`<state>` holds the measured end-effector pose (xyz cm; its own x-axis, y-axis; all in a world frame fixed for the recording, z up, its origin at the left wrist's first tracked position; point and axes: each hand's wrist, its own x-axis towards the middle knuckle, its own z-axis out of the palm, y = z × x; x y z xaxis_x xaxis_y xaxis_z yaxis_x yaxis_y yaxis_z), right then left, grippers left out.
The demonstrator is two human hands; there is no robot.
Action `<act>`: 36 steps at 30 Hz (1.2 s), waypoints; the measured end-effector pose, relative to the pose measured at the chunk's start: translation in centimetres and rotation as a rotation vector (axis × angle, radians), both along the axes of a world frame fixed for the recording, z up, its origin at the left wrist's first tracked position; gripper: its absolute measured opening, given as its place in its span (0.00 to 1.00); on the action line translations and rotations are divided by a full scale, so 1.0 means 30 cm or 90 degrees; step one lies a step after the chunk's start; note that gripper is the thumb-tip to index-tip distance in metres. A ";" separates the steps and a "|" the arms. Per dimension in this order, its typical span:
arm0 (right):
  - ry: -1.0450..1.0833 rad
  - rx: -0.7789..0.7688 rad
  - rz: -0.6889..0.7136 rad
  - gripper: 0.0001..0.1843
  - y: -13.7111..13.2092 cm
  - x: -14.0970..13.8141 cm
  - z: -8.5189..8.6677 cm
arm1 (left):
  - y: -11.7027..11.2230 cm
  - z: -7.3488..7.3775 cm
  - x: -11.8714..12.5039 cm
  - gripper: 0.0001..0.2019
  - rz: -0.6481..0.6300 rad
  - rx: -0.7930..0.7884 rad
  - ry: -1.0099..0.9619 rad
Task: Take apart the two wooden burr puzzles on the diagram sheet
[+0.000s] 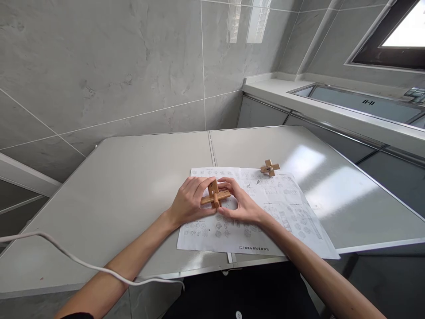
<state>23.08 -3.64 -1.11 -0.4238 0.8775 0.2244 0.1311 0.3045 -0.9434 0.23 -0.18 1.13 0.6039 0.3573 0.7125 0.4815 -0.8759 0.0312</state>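
Note:
Between both hands, over the printed sheet (265, 235), is a wooden interlocking puzzle (216, 196) made of crossed bars with dark marks on some faces. My left hand (191, 198) is closed on its left side, fingers along the top and thumb below. My right hand (239, 203) grips it from the right, with the thumb near the lower end and the fingers behind. Parts of the puzzle are hidden by the fingers. A second wooden cross puzzle (270, 168) sits at the sheet's far edge, touched by neither hand.
A pale folding table (139, 177) with a centre seam bears the sheet. A white cable (83, 262) crosses at the lower left, over my left forearm. Behind the table stands a grey tiled wall (133, 66); a counter with a sink (358, 104) is at the right.

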 end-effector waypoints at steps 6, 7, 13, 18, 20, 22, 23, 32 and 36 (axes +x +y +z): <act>0.016 0.013 -0.018 0.40 0.007 0.015 -0.010 | 0.006 -0.007 -0.015 0.38 0.019 -0.060 0.009; 0.021 0.012 -0.025 0.40 0.010 0.021 -0.011 | 0.009 -0.007 -0.023 0.38 0.030 -0.077 0.008; 0.041 0.016 -0.103 0.35 0.029 0.048 -0.011 | 0.035 -0.001 -0.064 0.40 0.106 -0.112 -0.026; -0.164 0.112 -0.205 0.40 0.018 0.029 -0.018 | 0.033 -0.004 -0.055 0.43 0.116 -0.152 -0.068; -0.243 0.177 -0.209 0.40 0.016 0.022 -0.022 | 0.029 -0.008 -0.048 0.45 0.098 -0.161 -0.072; -0.288 0.234 -0.192 0.39 0.018 0.020 -0.025 | 0.025 -0.013 -0.043 0.46 0.087 -0.171 -0.070; -0.302 0.253 -0.183 0.38 0.020 0.020 -0.026 | 0.024 -0.015 -0.042 0.46 0.085 -0.179 -0.068; -0.322 0.331 -0.158 0.34 0.028 0.019 -0.033 | 0.023 -0.027 -0.041 0.46 0.063 -0.229 -0.054; -0.308 0.324 -0.150 0.32 0.028 0.021 -0.035 | 0.024 -0.029 -0.039 0.47 0.065 -0.236 -0.052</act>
<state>23.71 -2.80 -2.15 -0.3916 0.7953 0.4629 0.6130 0.6006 -0.5134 -0.93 0.53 0.27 0.4990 0.6543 0.5683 0.5483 -0.7462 0.3776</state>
